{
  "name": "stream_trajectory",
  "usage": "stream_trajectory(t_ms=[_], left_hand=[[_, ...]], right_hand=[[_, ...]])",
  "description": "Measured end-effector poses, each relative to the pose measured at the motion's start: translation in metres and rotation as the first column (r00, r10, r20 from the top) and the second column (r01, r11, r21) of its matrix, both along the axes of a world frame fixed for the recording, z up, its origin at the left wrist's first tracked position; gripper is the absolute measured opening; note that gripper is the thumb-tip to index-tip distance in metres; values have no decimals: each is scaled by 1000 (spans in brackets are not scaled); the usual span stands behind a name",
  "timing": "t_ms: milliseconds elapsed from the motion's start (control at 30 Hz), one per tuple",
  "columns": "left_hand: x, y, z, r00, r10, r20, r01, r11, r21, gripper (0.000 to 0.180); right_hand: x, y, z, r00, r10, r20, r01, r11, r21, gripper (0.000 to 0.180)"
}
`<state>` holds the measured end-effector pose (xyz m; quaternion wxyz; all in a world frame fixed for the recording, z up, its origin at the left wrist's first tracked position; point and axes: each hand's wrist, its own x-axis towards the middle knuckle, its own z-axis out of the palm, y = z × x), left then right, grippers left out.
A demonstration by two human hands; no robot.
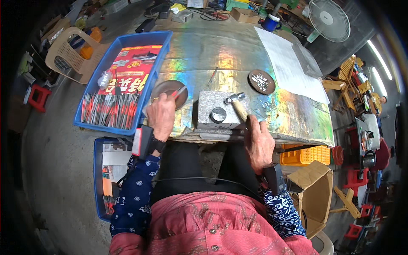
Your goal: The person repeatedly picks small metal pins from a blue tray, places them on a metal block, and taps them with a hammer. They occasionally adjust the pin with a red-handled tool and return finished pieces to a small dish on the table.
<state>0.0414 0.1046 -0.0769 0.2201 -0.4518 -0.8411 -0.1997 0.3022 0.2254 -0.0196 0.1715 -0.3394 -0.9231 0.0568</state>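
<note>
My left hand (160,114) is closed, its fingertips over a brown round dish (160,90) at the left of the table. A slim piece (180,92), red and silver, sticks out from those fingertips; its exact kind is unclear. In my right hand (259,142) is the wooden handle end of a small hammer (240,110). The hammer's metal head rests over the right part of a grey metal block (208,100). A short round dark cup-like piece (218,114) sits on the block's near side. Beyond the block lies another slim piece (213,75).
At left, a blue tray (165,47) holds several slim red-and-grey pieces (109,111). Right of the block are loose thin bits (260,106) and a brown dish (272,86) of small silvery parts. A white sheet (285,57), blue mug (270,23) and fan (329,19) stand farther right.
</note>
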Motion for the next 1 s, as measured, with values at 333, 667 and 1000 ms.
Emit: stream_trajectory(t_ms=[333, 667, 1000], left_hand=[[14, -20, 23, 999, -33, 23, 32, 998, 57, 11], [-33, -110, 55, 952, 298, 69, -295, 954, -56, 14], [-49, -112, 38, 931, 364, -15, -359, 912, -200, 8]], right_hand=[[0, 1, 4, 1000, 7, 30, -5, 997, -74, 51], [0, 2, 4, 998, 5, 66, 0, 997, -79, 49], [-1, 2, 19, 999, 29, 45, -25, 996, -91, 42]])
